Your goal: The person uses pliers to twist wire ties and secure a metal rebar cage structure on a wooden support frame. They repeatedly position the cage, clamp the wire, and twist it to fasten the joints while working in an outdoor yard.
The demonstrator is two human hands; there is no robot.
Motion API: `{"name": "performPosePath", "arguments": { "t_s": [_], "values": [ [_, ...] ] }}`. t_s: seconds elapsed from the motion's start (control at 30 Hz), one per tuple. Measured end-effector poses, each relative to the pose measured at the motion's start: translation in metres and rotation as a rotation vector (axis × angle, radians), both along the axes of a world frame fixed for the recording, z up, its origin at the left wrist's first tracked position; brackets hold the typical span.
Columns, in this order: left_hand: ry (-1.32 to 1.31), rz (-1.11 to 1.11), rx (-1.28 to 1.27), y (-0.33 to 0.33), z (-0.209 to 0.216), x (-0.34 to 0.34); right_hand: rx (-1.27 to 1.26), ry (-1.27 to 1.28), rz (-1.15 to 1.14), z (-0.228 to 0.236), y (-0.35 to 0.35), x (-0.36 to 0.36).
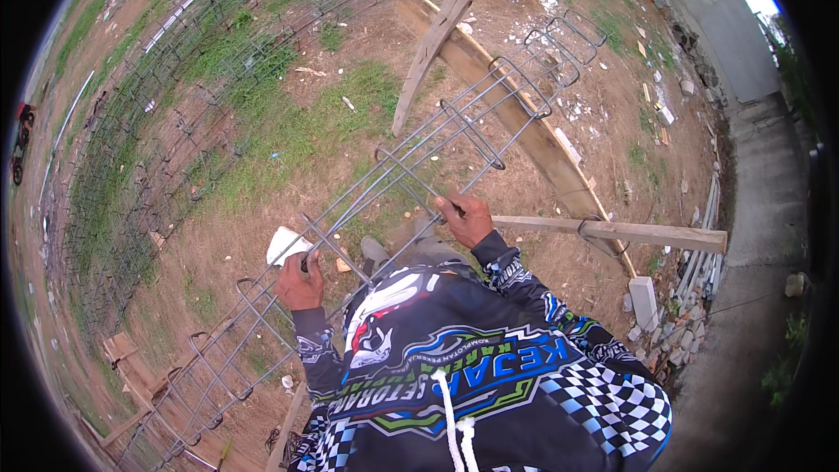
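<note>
Biggest thing here is the long row of finished rebar cages [149, 122] curving down the left side of the frame on patchy grass and dirt, looks like they're just stacked out of the way. Next, the timber trestle [489, 79] running from top centre to the right middle, with a cross plank [629, 232] sticking out toward the right edge. It works as a bench, keeping the steel off the ground at a height you can work at.

Lying across it, diagonal from lower left to upper right, is the rebar cage [411, 175] in hand: long bars with square stirrups [476, 135] looped round them at intervals. My guess is it rests there so both hands can get at the bars from above.

The person stands mid-frame in a loud printed jersey [472, 367]. The right hand [468, 218] is clenched around one of the long bars just right of centre. The left hand [300, 280] is closed on another bar further down, lower left of centre, beside a stirrup. A white scrap [284, 243] lies on the ground just above that hand. So the cage sits right in both grips, between the two hands.
</note>
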State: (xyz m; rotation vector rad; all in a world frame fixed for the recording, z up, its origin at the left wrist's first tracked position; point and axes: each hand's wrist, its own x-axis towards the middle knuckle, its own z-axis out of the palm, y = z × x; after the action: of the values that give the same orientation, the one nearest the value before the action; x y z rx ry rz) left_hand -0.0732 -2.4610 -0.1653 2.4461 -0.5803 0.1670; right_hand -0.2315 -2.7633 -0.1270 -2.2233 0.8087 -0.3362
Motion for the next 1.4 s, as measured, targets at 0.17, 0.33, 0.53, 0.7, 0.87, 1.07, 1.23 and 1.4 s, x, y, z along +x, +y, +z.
{"name": "performPosePath", "arguments": {
  "t_s": [0.17, 0.33, 0.53, 0.7, 0.87, 1.07, 1.23, 1.4],
  "values": [
    [0.000, -0.005, -0.015, 0.002, -0.013, 0.006, 0.076, 0.017, 0.059, 0.001, -0.009, 0.002],
    [-0.039, -0.060, -0.004, 0.000, 0.005, -0.013, 0.258, -0.035, -0.080, -0.022, -0.019, -0.001],
    [0.012, -0.032, -0.021, -0.001, 0.024, -0.024, 0.771, -0.140, -0.344, -0.059, -0.074, 0.042],
    [0.016, -0.046, -0.075, 0.000, 0.029, -0.027, 1.069, -0.232, -0.700, -0.083, -0.083, 0.091],
    [0.070, -0.013, -0.043, 0.000, 0.033, -0.035, 1.335, -0.362, -0.400, -0.082, -0.097, 0.097],
    [0.153, 0.001, -0.054, 0.005, 0.027, -0.039, 1.293, -0.228, -0.269, -0.058, -0.101, 0.086],
    [0.299, -0.070, -0.018, 0.007, 0.045, -0.043, 1.124, -0.166, -0.283, -0.045, -0.087, 0.052],
    [0.536, -0.163, -0.084, 0.006, 0.070, -0.052, 1.107, -0.236, -0.407, -0.038, -0.077, 0.009]
  ]
}}
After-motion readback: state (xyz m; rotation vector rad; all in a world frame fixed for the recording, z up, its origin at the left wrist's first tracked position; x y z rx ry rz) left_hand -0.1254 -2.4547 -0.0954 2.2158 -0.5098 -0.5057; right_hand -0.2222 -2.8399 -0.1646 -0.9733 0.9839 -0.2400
